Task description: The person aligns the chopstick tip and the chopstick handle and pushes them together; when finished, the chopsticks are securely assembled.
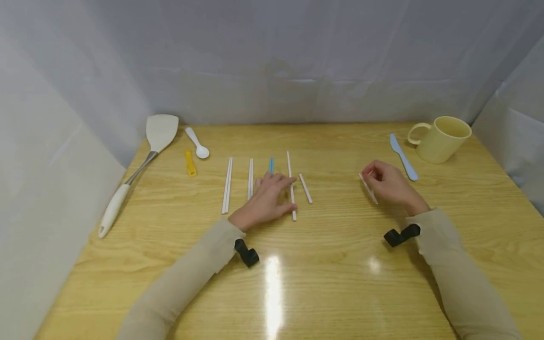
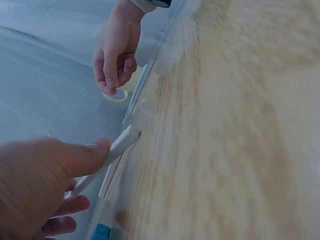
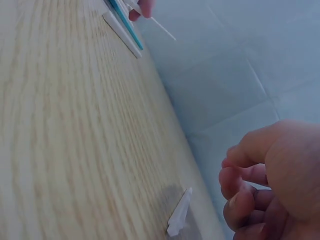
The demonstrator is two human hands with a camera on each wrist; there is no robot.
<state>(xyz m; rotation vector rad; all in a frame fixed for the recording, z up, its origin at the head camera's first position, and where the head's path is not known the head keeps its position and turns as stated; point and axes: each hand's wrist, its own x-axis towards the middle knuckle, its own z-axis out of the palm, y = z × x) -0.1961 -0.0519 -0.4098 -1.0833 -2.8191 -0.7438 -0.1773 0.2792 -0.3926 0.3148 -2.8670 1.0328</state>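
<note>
My left hand (image 1: 268,196) pinches a single white chopstick (image 1: 289,163) between thumb and fingers. The chopstick's near end (image 2: 129,136) is low over the table in the left wrist view. Just right of it lies a short white stick (image 1: 306,189). Under and behind the left hand are a blue stick (image 1: 271,165) and a pair of white chopsticks (image 1: 250,177), both partly covered. My right hand (image 1: 386,182) is above the table with loosely curled fingers and nothing held. Beside it a small white piece (image 3: 180,212) lies on the wood, apart from the fingers in the right wrist view.
Another white chopstick pair (image 1: 227,184) lies left of the left hand. Farther left are a yellow clip-like piece (image 1: 190,164), a white spoon (image 1: 199,148) and a spatula (image 1: 159,134). A light blue knife (image 1: 403,158) and yellow mug (image 1: 442,141) stand at the right.
</note>
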